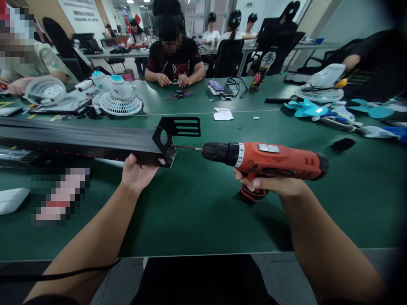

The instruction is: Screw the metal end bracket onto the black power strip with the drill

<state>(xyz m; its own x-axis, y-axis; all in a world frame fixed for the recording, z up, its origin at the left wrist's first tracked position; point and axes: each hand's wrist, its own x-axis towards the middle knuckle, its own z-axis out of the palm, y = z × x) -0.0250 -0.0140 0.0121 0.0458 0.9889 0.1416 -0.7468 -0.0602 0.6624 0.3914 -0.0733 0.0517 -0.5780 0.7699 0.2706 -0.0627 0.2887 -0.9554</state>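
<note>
The black rail (pixel 79 142), long axis left-to-right, is cupped from beneath at its bracket (pixel 178 127) end by the left hand (pixel 137 173); the drill (pixel 273 159), clasped by the right hand (pixel 270 184), is aligned end-on, its bit (pixel 187 148) at the bracket.

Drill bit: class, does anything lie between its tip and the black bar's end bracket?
Nothing visible. The drill in the right hand points its bit straight at the bracket; the left hand holds the bar from beneath, off that line.
</note>
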